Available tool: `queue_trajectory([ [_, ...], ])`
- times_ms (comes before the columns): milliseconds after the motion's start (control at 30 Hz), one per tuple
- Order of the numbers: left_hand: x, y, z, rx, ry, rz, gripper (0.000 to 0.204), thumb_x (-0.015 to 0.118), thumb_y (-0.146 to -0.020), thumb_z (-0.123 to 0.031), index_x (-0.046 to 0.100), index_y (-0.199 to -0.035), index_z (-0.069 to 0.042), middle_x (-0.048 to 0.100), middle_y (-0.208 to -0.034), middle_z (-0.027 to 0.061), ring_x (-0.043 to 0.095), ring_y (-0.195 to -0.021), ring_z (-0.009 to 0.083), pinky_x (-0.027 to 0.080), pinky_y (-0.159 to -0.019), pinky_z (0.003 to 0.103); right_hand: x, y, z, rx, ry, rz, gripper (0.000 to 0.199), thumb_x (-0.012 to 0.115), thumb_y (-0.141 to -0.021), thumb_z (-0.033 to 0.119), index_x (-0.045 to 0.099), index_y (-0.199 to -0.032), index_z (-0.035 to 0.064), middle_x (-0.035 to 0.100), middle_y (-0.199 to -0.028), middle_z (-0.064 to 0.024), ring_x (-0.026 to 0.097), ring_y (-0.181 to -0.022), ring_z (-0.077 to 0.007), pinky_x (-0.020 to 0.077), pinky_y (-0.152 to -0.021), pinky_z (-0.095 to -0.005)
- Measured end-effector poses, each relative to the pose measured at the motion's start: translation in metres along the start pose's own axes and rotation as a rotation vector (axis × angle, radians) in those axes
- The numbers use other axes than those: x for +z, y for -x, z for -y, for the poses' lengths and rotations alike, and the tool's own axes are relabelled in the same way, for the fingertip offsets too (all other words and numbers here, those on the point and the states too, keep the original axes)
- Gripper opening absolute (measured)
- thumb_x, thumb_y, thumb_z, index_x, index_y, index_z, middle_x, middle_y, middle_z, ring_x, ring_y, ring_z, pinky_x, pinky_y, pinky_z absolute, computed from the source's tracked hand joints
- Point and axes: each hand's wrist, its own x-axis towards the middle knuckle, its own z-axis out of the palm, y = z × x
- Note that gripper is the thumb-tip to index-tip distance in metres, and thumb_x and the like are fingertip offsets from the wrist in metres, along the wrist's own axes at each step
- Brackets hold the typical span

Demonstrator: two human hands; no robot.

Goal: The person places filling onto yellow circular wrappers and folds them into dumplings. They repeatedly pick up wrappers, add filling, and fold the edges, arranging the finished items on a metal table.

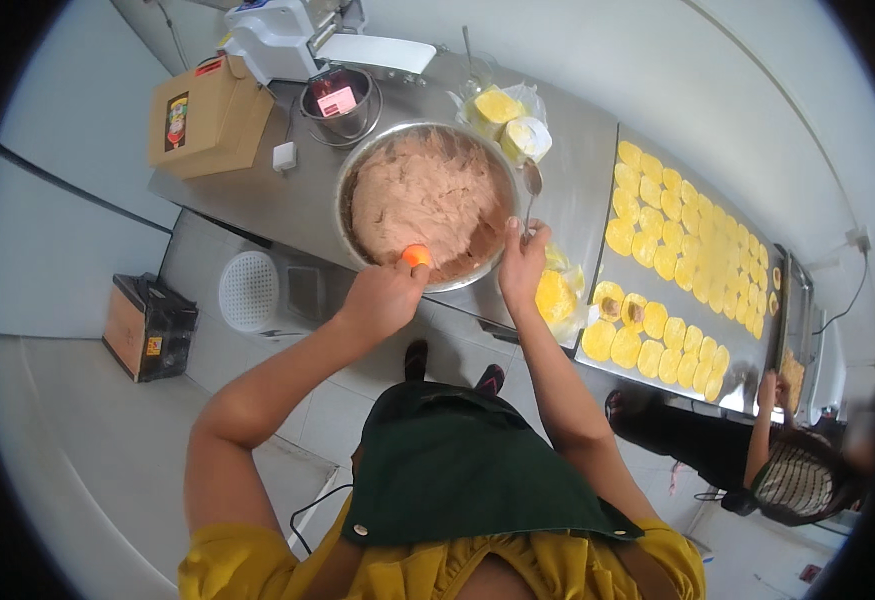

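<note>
A wide steel bowl (510, 205) heaped with pinkish meat paste (422, 190) stands on the steel table in front of me. My left hand (385, 293) is closed at its near rim around an orange tool (416, 256); only its rounded orange end shows, against the paste. To the right of the bowl, my right hand (523, 262) grips a metal spoon (531, 180) by the handle, its bowl pointing away from me. Close by that hand lies a stack of yellow round wrappers (555, 296) in plastic.
Rows of yellow wrappers (665, 262) cover the table at right; a few nearest carry brownish filling (634, 312). Behind the bowl are a pail (342, 122), bagged wrappers (498, 105) and a white machine (275, 40). A cardboard box (202, 125) sits left. Another person (802, 475) works far right.
</note>
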Motion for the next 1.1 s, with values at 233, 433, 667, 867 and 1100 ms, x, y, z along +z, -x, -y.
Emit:
queue_trajectory([
  [233, 0.001, -0.051, 0.033, 0.024, 0.382, 0.403, 0.019, 0.055, -0.080, -0.017, 0.059, -0.086, 0.001, 0.063, -0.074, 0.0217, 0.062, -0.070, 0.0370, 0.049, -0.064, 0.046, 0.018, -0.009, -0.012, -0.080, 0.062, -0.081, 0.035, 0.055, -0.094, 0.031, 0.049, -0.106, -0.0006, 0.058, -0.074, -0.0189, 0.057, -0.067, -0.0316, 0.0444, -0.064, -0.0399],
  [433, -0.011, -0.056, 0.013, -0.035, 0.530, 0.430, 0.018, 0.053, -0.084, -0.018, 0.057, -0.084, -0.001, 0.061, -0.071, 0.0218, 0.061, -0.071, 0.0384, 0.047, -0.065, 0.048, 0.016, -0.011, -0.007, -0.070, -0.011, -0.067, 0.029, 0.055, -0.093, 0.027, 0.050, -0.101, -0.0007, 0.060, -0.078, -0.0237, 0.059, -0.069, -0.0384, 0.0453, -0.064, -0.0426],
  [667, -0.014, -0.065, 0.017, -0.023, 0.649, 0.327, 0.015, 0.050, -0.086, -0.014, 0.053, -0.087, 0.001, 0.059, -0.064, 0.0208, 0.060, -0.063, 0.0392, 0.047, -0.062, 0.049, 0.014, -0.012, -0.004, -0.054, 0.033, -0.067, 0.028, 0.055, -0.093, 0.026, 0.051, -0.097, -0.0013, 0.060, -0.076, -0.0226, 0.058, -0.066, -0.0376, 0.0453, -0.063, -0.0420],
  [867, 0.007, -0.063, 0.010, 0.126, 0.634, 0.385, 0.016, 0.050, -0.088, -0.016, 0.054, -0.092, -0.001, 0.059, -0.065, 0.0177, 0.060, -0.063, 0.0391, 0.046, -0.061, 0.048, 0.018, -0.010, -0.005, -0.062, -0.019, -0.089, 0.027, 0.057, -0.093, 0.025, 0.051, -0.097, -0.0015, 0.055, -0.072, -0.0145, 0.050, -0.063, -0.0218, 0.0429, -0.060, -0.0346],
  [1100, -0.022, -0.058, 0.049, -0.348, 1.126, 0.364, 0.026, 0.050, -0.091, -0.022, 0.056, -0.082, 0.002, 0.057, -0.078, 0.0107, 0.054, -0.074, 0.0176, 0.043, -0.070, 0.033, 0.001, -0.008, 0.009, 0.048, 0.139, 0.008, 0.026, 0.054, -0.094, 0.026, 0.053, -0.103, 0.0018, 0.059, -0.073, -0.0185, 0.057, -0.063, -0.0303, 0.0447, -0.060, -0.0377],
])
